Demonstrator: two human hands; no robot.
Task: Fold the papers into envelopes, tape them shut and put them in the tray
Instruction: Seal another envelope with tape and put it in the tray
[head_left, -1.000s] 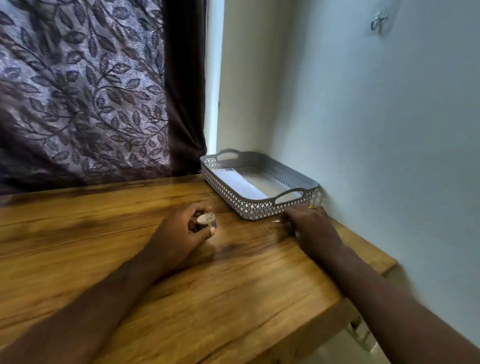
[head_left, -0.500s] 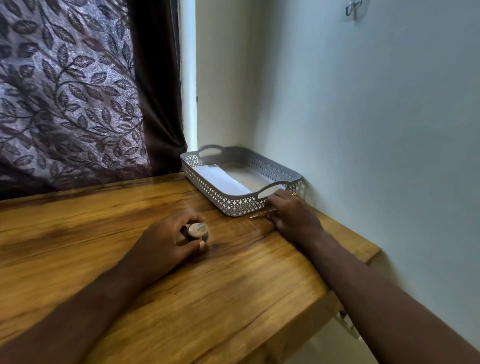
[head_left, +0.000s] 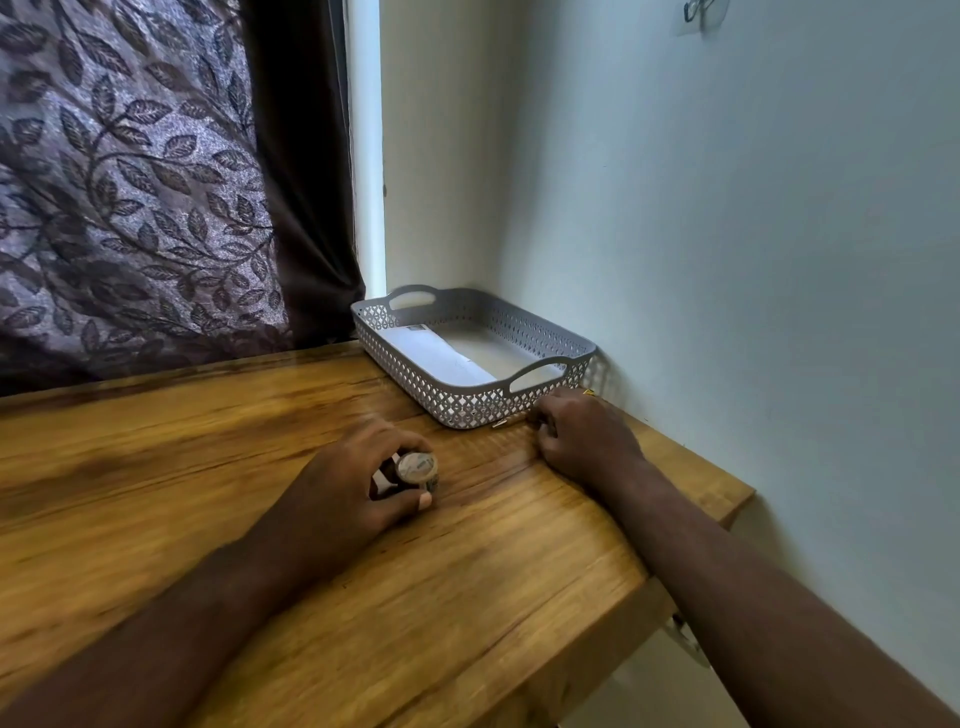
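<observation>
Centre frame: left hand (head_left: 332, 499) grips small patterned tape roll (head_left: 417, 467); right hand (head_left: 587, 436) curls round slim metal-tipped object (head_left: 500, 424). If released, the roll may run off the wooden table (head_left: 467, 597).

My only feed is a wide-angle camera on the wearer's head, close over the wooden table (head_left: 467, 597), facing forward and down toward twelve, with the tray (head_left: 467, 408) near one o'clock and the curtain (head_left: 130, 182) around ten.

Hands: two, a left hand (head_left: 343, 488) and a right hand (head_left: 587, 441)
Tape roll (head_left: 417, 467): one
Lattice tray (head_left: 467, 405): one
Envelope (head_left: 436, 353): one
Thin stick (head_left: 500, 424): one
Wooden table (head_left: 467, 571): one
Leaf-patterned curtain (head_left: 130, 182): one
Wall hook (head_left: 698, 10): one
</observation>
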